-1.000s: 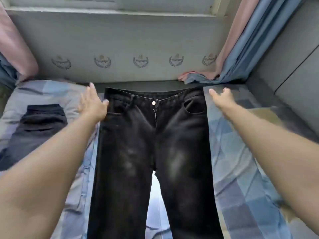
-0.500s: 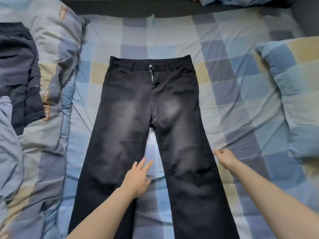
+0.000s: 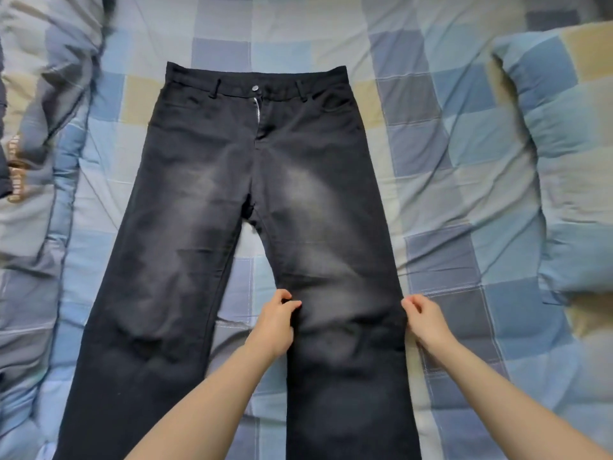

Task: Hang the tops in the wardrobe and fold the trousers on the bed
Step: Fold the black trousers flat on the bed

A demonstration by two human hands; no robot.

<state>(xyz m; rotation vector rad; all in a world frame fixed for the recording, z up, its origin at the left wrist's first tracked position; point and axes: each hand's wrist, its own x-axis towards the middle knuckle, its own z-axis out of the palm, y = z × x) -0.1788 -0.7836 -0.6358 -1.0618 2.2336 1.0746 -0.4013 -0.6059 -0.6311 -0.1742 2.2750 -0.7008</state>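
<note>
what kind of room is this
Most likely a bedroom: the black trousers lie spread flat on a bed covered by a blue checked sheet, with a matching pillow at the right edge and rumpled bedding on the left.

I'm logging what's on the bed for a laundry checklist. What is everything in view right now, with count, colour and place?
trousers: one pair, faded black denim, laid flat and face up in the middle of the bed, waistband at the far end, legs spread apart.
bedsheet: one, checked in blue, grey and beige, under the trousers.
pillow: one, same blue check, at the right edge.
quilt: one, rumpled, blue-grey, along the left side.
dark garment: one, only a sliver shows at the left edge; its kind cannot be told.
left hand: pinches the inner edge of the right-side trouser leg.
right hand: pinches the outer edge of the same leg.
</note>
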